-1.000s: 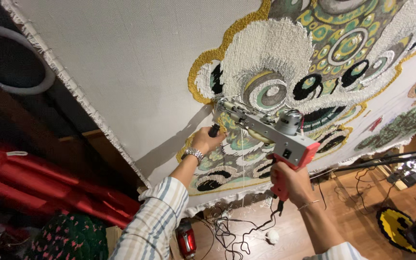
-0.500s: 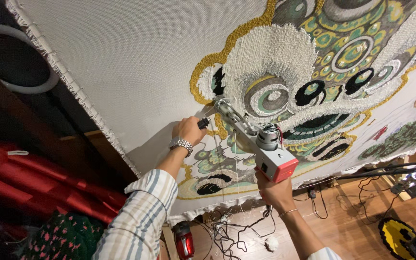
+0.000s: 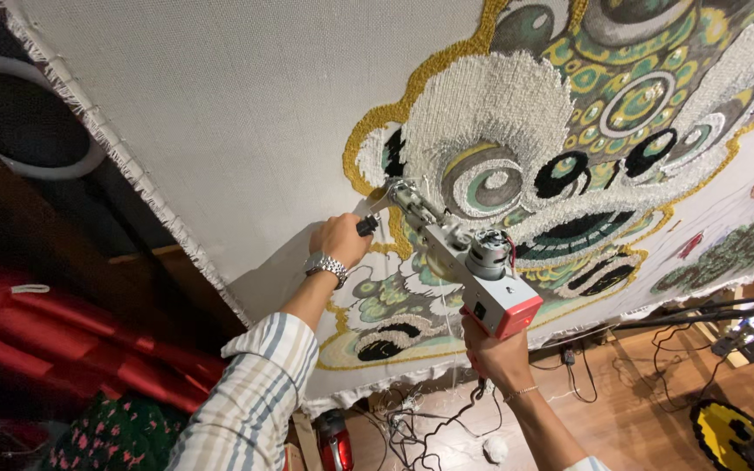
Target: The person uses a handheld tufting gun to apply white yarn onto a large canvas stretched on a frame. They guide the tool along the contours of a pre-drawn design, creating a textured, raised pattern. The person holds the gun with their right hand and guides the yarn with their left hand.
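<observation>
1. Two hands on one tufting gun (image 3: 469, 266). Left hand (image 3: 339, 239) closed around the black front handle (image 3: 366, 226); a metal wristwatch (image 3: 325, 264) on that wrist, striped sleeve (image 3: 250, 392) below.
2. Right hand (image 3: 492, 356) wrapped tight on the rear grip under the gun's red-and-grey housing; a thin bracelet on the wrist.
3. Gun angled up-left, its needle tip (image 3: 392, 187) touching the stretched backing cloth (image 3: 246, 113), at the edge of the white tufted patch (image 3: 482, 113).
4. One cloth, one gun. Design on the cloth: white, green, black and gold areas, with a gold outline (image 3: 386, 122) curving above the tip.
5. Bare cloth fills the upper left; its frayed edge (image 3: 124, 166) runs diagonally, dark room beyond it.
6. Lower edge of the cloth hangs over a wooden floor (image 3: 639, 410) with loose cables (image 3: 429, 427).
7. One red roll of fabric (image 3: 63, 349) at the left; a yellow-and-black round rug (image 3: 726, 432) at bottom right.
</observation>
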